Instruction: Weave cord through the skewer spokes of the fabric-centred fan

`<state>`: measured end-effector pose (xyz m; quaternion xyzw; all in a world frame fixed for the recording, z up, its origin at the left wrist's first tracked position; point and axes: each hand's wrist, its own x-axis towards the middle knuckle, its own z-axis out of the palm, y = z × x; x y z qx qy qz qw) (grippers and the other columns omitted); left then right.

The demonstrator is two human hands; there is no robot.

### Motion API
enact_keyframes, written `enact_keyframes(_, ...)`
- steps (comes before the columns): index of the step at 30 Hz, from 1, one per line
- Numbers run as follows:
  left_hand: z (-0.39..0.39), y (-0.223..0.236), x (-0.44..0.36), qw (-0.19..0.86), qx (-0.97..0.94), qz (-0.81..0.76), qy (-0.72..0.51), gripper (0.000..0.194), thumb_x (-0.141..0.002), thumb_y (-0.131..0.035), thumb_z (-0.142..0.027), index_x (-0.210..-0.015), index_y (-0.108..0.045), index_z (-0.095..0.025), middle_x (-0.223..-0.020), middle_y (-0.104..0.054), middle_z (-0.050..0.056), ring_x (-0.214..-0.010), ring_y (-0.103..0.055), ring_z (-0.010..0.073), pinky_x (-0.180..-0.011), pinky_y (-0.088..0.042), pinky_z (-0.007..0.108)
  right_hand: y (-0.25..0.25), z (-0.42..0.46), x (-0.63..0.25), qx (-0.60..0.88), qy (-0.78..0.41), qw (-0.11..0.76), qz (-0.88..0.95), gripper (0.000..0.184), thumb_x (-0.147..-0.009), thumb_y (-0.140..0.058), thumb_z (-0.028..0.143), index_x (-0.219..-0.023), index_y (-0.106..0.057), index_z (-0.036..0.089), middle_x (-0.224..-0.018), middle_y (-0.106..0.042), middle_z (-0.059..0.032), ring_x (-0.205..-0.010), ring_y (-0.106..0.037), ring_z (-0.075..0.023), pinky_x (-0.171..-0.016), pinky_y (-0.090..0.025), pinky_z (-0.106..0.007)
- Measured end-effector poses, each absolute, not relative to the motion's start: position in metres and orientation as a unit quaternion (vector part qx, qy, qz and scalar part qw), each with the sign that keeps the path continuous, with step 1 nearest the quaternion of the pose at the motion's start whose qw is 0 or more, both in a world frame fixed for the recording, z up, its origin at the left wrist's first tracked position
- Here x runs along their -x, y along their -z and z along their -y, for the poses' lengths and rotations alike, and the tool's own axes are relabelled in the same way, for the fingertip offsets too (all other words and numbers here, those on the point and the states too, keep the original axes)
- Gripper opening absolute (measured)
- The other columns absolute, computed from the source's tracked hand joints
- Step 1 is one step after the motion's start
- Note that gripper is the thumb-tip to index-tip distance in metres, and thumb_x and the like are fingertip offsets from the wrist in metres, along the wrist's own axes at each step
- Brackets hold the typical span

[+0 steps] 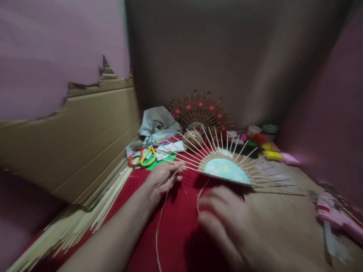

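Note:
A half-round fan of thin bamboo sticks, with a light blue panel (227, 170) and a woven twine band (211, 159), lies tilted in front of me. My left hand (167, 176) is closed at the fan's left side, its fingers pinching the end of a stick. Twine (159, 226) hangs from those fingers toward me. Another length of twine (199, 194) runs from under the fan down to the fingertips of my right hand (227, 219). That hand is blurred by motion, so its grip on the twine is unclear.
Scissors (141, 156), a twine ball (193, 139) and a finished flowered fan (200, 107) lie behind. Loose sticks (76, 223) line the left, beside a cardboard wall (99, 136). A pink glue gun (330, 211) lies right. Red cloth (181, 226) covers the middle.

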<state>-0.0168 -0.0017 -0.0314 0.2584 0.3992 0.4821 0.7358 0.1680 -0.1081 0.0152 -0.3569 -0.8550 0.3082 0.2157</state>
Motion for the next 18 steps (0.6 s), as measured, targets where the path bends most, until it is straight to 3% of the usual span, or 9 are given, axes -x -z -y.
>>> enact_keyframes(2, 0.003, 0.031, 0.015, 0.738, -0.264, -0.398, -0.477, 0.016, -0.084, -0.044, -0.002, -0.075, -0.056, -0.005, -0.054, -0.054, 0.002, -0.036, -0.049, 0.004, -0.033, -0.041, 0.011, -0.009, 0.082, -0.164, 0.419, -0.263, 0.287, 0.82, 0.037, -0.091, -0.026, 0.027, -0.089, -0.062, 0.017, -0.092, -0.061, -0.0116, -0.086, -0.057, -0.0205, -0.077, -0.044, -0.038)
enact_keyframes(5, 0.004, 0.031, 0.013, 0.737, -0.275, -0.387, -0.481, 0.013, -0.082, -0.046, -0.001, -0.076, -0.057, -0.004, -0.057, -0.056, 0.003, -0.038, -0.05, 0.0039, -0.035, -0.042, 0.011, 0.002, 0.049, -0.152, 0.474, -0.271, 0.354, 0.759, 0.014, -0.08, -0.049, 0.017, -0.074, -0.062, 0.017, -0.074, -0.062, -0.0053, -0.07, -0.056, -0.0164, -0.067, -0.044, -0.031)
enact_keyframes(7, 0.004, 0.033, 0.012, 0.737, -0.281, -0.377, -0.485, 0.013, -0.081, -0.047, 0.0, -0.075, -0.058, -0.004, -0.059, -0.056, 0.003, -0.039, -0.05, 0.0038, -0.034, -0.042, 0.012, 0.01, 0.036, -0.145, 0.479, -0.294, 0.359, 0.745, 0.014, -0.076, -0.05, 0.011, -0.075, -0.062, 0.016, -0.072, -0.063, -0.0046, -0.068, -0.056, -0.0154, -0.066, -0.044, -0.029)
enact_keyframes(13, 0.005, 0.036, 0.01, 0.732, -0.297, -0.374, -0.486, 0.012, -0.08, -0.049, 0.0, -0.077, -0.06, -0.002, -0.058, -0.057, 0.004, -0.039, -0.049, 0.0043, -0.034, -0.042, 0.013, 0.03, 0.028, -0.138, 0.456, -0.166, 0.432, 0.76, 0.016, -0.076, -0.048, 0.008, -0.085, -0.061, 0.013, -0.08, -0.062, -0.0077, -0.075, -0.056, -0.0169, -0.069, -0.045, -0.03)
enact_keyframes(18, 0.006, 0.037, 0.009, 0.726, -0.304, -0.375, -0.49, 0.011, -0.079, -0.051, -0.002, -0.076, -0.061, -0.002, -0.061, -0.058, 0.004, -0.042, -0.049, 0.005, -0.034, -0.042, 0.014, 0.041, 0.023, -0.138, 0.443, -0.112, 0.433, 0.777, 0.021, -0.074, -0.045, 0.005, -0.087, -0.06, 0.013, -0.088, -0.057, -0.0101, -0.081, -0.054, -0.0189, -0.073, -0.045, -0.033)
